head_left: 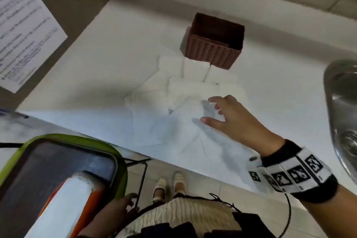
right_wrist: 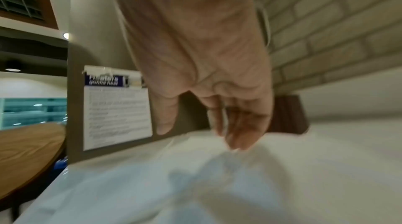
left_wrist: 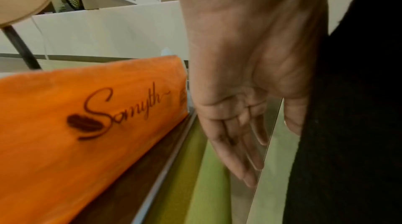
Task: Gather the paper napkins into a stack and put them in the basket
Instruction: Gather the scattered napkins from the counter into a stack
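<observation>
Napkins point(head_left: 185, 102), white paper ones, lie scattered and overlapping on the white counter point(head_left: 96, 67), running from the counter's front edge back toward the brown woven basket point(head_left: 214, 44). The basket stands toward the back edge, near the tiled wall, and the farthest napkins lie just beside its front wall; what shows of its dark inside holds no napkins. Over the near napkins the right hand point(head_left: 229, 118) is spread, fingers apart and slightly bent, holding nothing; whether the fingertips touch the paper I cannot tell. The left hand point(left_wrist: 245, 107) hangs below the counter's front edge with fingers straight and relaxed, gripping nothing, beside a green-rimmed tray point(head_left: 63, 152) that carries an orange pack point(left_wrist: 87, 124) printed with dark script. A steel sink point(head_left: 342, 106) sits at the counter's right edge.
</observation>
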Tool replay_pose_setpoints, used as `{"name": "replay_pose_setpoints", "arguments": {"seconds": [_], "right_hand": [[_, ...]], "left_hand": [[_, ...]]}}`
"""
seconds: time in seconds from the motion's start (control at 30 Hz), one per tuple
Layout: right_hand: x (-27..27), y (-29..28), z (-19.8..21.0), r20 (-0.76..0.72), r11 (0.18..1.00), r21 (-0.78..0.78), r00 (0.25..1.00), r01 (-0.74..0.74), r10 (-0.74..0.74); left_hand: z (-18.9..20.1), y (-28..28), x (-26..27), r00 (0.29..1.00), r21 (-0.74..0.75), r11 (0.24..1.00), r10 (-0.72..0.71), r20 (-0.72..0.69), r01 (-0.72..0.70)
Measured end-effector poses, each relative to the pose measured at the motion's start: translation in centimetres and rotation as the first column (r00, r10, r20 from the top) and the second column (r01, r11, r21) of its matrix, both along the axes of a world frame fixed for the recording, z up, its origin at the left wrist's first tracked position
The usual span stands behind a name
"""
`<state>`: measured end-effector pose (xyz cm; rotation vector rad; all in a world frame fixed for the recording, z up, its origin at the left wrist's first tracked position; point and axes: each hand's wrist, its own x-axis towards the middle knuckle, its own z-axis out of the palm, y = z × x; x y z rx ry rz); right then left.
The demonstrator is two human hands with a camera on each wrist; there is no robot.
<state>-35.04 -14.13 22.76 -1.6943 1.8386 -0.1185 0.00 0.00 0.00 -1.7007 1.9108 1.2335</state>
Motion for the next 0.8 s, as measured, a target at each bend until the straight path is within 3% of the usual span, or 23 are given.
{"name": "replay_pose_setpoints", "arguments": {"seconds": [0.13, 0.27, 0.33, 0.5, 0.63, 0.7, 0.8], "right_hand": [[3.3, -2.3, -2.1, -0.114, 0.999, 0.029, 0.993, -0.015, 0.018], [4.4, -3.2, -2.9, -0.184, 0.998, -0.018, 0.981, -0.068, 0.064], [4.6, -3.4, -3.0, -0.196, 0.998, 0.016, 0.979, -0.058, 0.060], [4.0, -3.6, -2.5, 0.026, 0.999, -0.036, 0.999, 0.040, -0.039], [3.6, -3.8, -1.5, 0.238, 0.993, 0.073, 0.966, 0.089, -0.104], [3.4, -3.9, -0.3, 0.291, 1.000, 0.030, 0.957, 0.008, -0.017], [3.7, -3.7, 3.1, 0.379, 0.987, -0.069, 0.911, -0.146, 0.162]], "left_hand": [[2.3, -0.3, -0.7, 1.000, 0.036, 0.999, 0.008, 0.019, -0.009], [7.1, -1.2, -0.7, 0.993, -0.023, 0.993, -0.113, 0.039, 0.114], [11.0, -1.9, -0.4, 0.999, -0.051, 0.997, -0.050, 0.010, 0.051], [21.0, -5.6, 1.3, 0.969, -0.132, 0.981, 0.109, -0.223, -0.141], [26.5, -9.6, -0.3, 0.882, -0.331, 0.881, 0.174, -0.438, -0.338], [27.5, -11.6, -1.8, 0.858, -0.379, 0.845, 0.163, -0.488, -0.376], [28.0, -14.1, -4.6, 0.859, -0.400, 0.865, 0.067, -0.507, -0.303]]}}
